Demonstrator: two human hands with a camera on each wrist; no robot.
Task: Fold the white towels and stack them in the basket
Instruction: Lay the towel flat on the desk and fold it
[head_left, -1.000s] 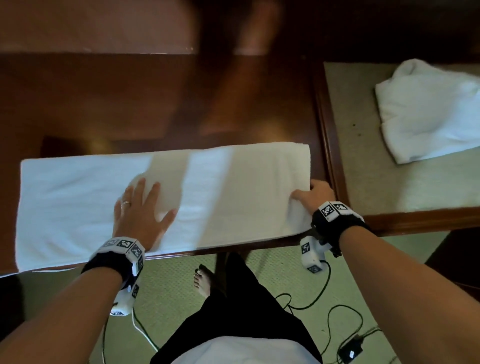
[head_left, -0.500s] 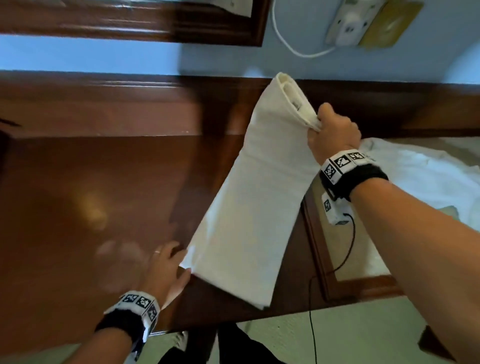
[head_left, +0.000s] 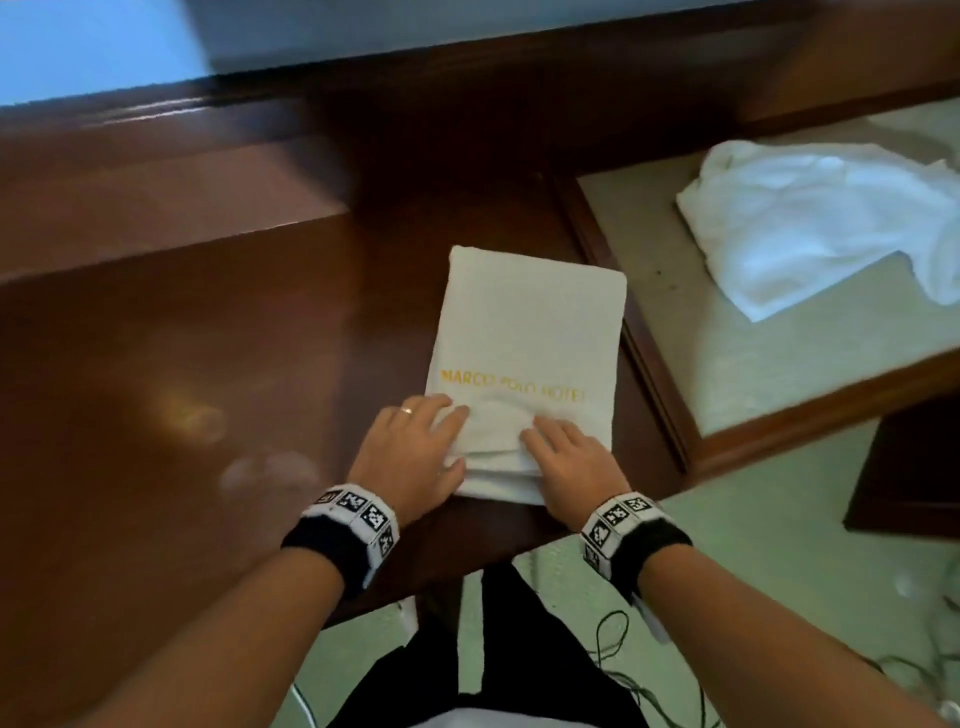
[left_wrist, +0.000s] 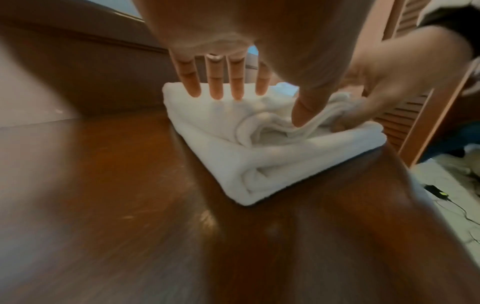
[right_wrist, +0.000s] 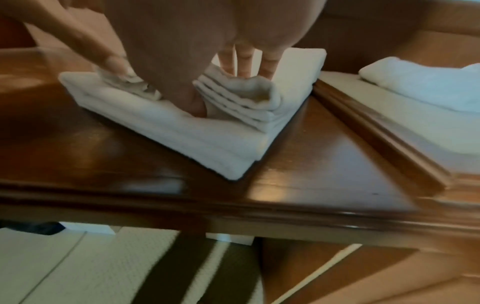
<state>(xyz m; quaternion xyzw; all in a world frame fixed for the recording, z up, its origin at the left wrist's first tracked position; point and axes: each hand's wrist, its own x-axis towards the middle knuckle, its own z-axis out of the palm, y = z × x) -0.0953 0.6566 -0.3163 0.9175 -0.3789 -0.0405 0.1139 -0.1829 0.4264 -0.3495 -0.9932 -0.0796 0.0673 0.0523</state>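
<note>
Head view: L hand (head_left: 415, 457) & R hand (head_left: 566, 462) both pinch near-edge layers of folded white terry towel (head_left: 530, 332) on dark wood counter (head_left: 182, 389).

Dark wooden table (head_left: 208, 364) – folded white towel (head_left: 530, 332) near its front edge, flat

Folded towel (head_left: 530, 338): flat on dark wooden table (head_left: 208, 389), near edge, yellow lettering across.
Left hand (head_left: 410, 457): grips near-left corner, ring on finger.
Right hand (head_left: 569, 462): grips near-right edge.
Loose towel (head_left: 821, 218): crumpled on beige surface (head_left: 675, 312), far right.
</note>
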